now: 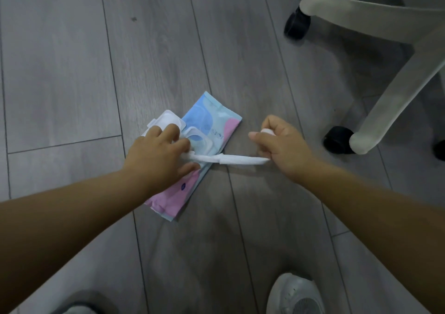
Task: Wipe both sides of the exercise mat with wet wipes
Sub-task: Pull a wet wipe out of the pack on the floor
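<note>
I see the pack of wet wipes (pixel 214 118) lying flat on the grey floor (pixel 60 72), near the middle of my view. Its white lid (pixel 168 118) is flipped open at the far left end. The left hand (pixel 156 149) lies on top of the pack with its fingers spread and mostly straight, pressing down. It hides the middle of the pack and the hole where the wipes come out. The words on the pack are too blurry to read. A white wipe (pixel 236 159) runs as a long, thin, twisted strip from under that hand across to the right hand (pixel 281 142). The right hand is curled into a fist round the end of the wipe, and a bit of white pokes out at the top of the fist. I cannot see how much wipe is bunched inside. I cannot tell if the strip touches the floor. At the top right is a white chair base (pixel 385 72) with black wheels (pixel 296 25), cut off by the edge. At the bottom a white shoe (pixel 295 294) is half cut off.
</note>
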`<state>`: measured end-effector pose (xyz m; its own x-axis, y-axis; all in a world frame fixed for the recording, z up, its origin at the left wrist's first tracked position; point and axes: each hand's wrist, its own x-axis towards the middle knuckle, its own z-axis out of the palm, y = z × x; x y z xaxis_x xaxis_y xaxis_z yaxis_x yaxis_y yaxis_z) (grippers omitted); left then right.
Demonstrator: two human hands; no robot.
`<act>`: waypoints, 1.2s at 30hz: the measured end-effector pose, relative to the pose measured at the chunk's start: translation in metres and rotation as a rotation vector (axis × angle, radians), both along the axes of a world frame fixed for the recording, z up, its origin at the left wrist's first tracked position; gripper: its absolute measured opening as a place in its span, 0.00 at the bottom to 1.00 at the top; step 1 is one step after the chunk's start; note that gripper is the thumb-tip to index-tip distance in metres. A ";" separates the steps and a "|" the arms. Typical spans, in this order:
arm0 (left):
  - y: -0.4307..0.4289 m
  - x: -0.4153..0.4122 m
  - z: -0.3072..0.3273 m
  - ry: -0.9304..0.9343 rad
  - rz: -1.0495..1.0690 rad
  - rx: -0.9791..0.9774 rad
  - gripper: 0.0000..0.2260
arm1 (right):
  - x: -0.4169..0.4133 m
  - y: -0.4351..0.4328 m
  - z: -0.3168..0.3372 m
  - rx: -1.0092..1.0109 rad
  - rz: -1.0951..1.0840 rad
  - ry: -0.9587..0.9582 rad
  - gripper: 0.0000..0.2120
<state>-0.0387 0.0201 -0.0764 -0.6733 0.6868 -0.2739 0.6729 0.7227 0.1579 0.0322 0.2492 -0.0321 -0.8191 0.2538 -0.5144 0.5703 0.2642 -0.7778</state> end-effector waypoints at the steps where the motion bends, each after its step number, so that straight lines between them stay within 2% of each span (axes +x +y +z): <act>1: -0.001 -0.001 0.000 0.016 0.016 0.004 0.23 | 0.000 0.000 0.002 0.119 0.097 -0.011 0.13; 3: 0.000 0.002 0.004 0.013 0.036 -0.007 0.23 | 0.000 -0.002 0.003 0.224 0.278 -0.078 0.08; 5: 0.004 0.003 0.006 0.024 0.047 -0.043 0.23 | 0.001 -0.005 -0.001 0.298 0.463 -0.185 0.13; 8: 0.011 0.002 0.012 0.027 -0.012 -0.061 0.23 | -0.002 -0.009 -0.007 0.420 0.663 -0.217 0.09; 12: 0.029 0.007 0.017 -0.025 -0.126 0.060 0.19 | -0.005 -0.007 -0.009 0.409 0.586 -0.148 0.04; 14: 0.037 0.009 0.014 -0.110 -0.119 0.108 0.16 | -0.004 -0.008 -0.009 0.396 0.548 -0.129 0.07; 17: 0.038 0.004 0.010 -0.174 -0.098 0.125 0.14 | -0.003 -0.010 -0.013 0.479 0.569 -0.093 0.11; 21: 0.034 0.009 0.009 -0.185 -0.135 0.208 0.12 | -0.007 -0.012 -0.014 0.536 0.601 -0.082 0.09; 26: 0.036 0.012 0.010 -0.265 -0.109 0.165 0.12 | -0.008 -0.014 -0.017 0.608 0.603 -0.126 0.10; 36: 0.035 0.015 0.015 -0.296 -0.128 0.144 0.13 | -0.020 -0.025 -0.023 0.720 0.617 -0.266 0.12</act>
<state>-0.0241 0.0554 -0.0614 -0.4853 0.8063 -0.3381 0.6665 0.5915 0.4538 0.0125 0.2246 -0.0552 -0.7929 0.1454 -0.5917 0.3061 0.9348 -0.1805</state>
